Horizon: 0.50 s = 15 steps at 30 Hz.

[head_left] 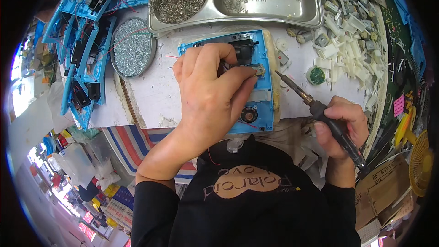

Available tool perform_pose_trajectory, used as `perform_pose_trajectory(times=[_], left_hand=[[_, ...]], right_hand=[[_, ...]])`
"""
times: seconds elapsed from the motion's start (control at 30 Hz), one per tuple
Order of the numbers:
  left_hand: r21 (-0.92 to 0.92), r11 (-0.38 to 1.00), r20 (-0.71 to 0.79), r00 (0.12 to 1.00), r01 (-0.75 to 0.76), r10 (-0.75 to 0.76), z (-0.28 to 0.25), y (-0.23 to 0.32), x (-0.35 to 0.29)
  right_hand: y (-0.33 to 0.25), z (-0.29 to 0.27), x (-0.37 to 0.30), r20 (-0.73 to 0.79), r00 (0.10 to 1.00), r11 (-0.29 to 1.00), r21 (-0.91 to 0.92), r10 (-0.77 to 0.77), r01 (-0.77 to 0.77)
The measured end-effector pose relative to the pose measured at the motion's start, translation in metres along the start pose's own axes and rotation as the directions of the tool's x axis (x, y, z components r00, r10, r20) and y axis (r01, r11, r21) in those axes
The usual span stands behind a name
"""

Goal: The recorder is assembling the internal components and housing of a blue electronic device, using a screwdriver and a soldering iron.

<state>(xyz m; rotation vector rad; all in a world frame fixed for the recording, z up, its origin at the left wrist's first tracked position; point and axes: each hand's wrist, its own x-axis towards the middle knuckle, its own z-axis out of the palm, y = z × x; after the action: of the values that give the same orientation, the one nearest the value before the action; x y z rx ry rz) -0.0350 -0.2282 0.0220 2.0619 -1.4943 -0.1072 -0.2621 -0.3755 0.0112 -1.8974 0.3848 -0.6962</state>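
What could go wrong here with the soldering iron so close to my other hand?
The soldering iron tip points toward the left hand, whose fingers pinch a small metal part on the blue plastic housing; a slip might burn them. The tip could also mark the plastic. Thin red wires lying on the housing may snag or scorch.

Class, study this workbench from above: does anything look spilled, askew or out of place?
Yes. White plastic parts lie in a loose heap on the white tabletop at the right, outside the steel tray. The blue plastic housing under the left hand sits slightly tilted. The right hand grips a black soldering iron.
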Motion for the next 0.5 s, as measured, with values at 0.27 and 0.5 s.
perform_pose_trajectory(times=[0.27,0.5], left_hand=[[0.096,0.995,0.002,1.0,-0.01,0.01,0.004,0.007,0.008],[0.152,0.986,0.091,0.994,-0.069,0.055,-0.004,0.01,0.02]], right_hand=[[0.005,0.007,0.006,-0.018,1.0,1.0,-0.01,-0.025,0.025],[0.004,0.008,0.017,0.022,0.999,0.999,-0.018,-0.039,0.039]])
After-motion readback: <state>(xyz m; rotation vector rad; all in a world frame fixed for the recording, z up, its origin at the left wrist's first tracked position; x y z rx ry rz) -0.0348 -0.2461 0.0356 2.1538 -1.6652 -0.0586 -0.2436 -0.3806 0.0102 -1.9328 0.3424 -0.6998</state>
